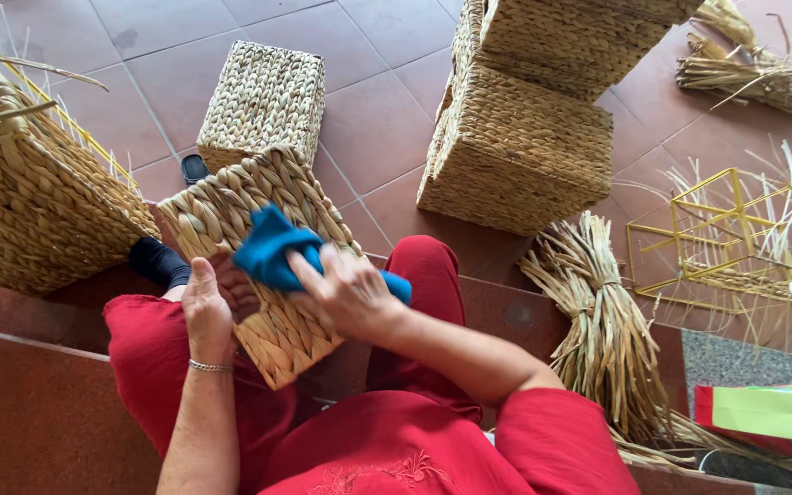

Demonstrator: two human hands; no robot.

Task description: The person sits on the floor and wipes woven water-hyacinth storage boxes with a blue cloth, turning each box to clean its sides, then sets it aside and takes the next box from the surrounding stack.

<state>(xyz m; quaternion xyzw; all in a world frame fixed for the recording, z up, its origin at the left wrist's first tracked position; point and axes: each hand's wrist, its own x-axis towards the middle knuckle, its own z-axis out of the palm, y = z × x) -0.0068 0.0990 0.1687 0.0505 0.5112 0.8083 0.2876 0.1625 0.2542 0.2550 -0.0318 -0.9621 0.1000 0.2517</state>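
Observation:
A woven straw basket (249,206) rests tilted on my lap, over red trousers. My left hand (208,307) holds its near side, a thin bracelet on the wrist. My right hand (346,293) presses a blue cloth (272,246) against the basket's woven face. The cloth is bunched under my fingers, and one end of it pokes out past my wrist.
A finished woven basket (263,101) stands on the red floor tiles ahead. Stacked baskets (524,128) are at upper right, another basket (29,192) at left. A straw bundle (602,321) and a yellow wire frame (717,238) lie to the right. A red and green packet (749,412) lies at lower right.

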